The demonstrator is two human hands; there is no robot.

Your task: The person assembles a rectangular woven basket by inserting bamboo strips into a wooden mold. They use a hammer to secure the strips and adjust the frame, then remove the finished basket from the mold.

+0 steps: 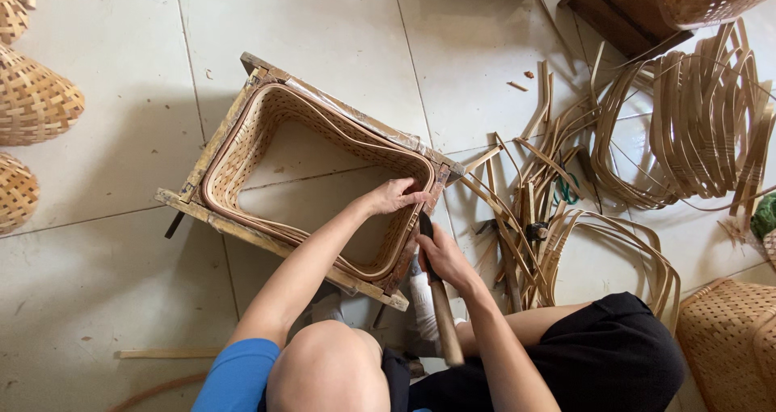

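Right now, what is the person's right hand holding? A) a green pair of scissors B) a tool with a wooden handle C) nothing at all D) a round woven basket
B: the right hand has its fingers wrapped around a tool with a wooden handle, its dark blade end pointing up at the corner of the woven basket in the wooden frame.

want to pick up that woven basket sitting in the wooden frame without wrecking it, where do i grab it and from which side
Probably by the thick bent rim of the woven basket, at the long left side, coming down from above. The rim looks the stiffest part and stands clear of the wooden frame there. The near right corner is taken: the left hand presses on it and the right hand holds a tool beside it.
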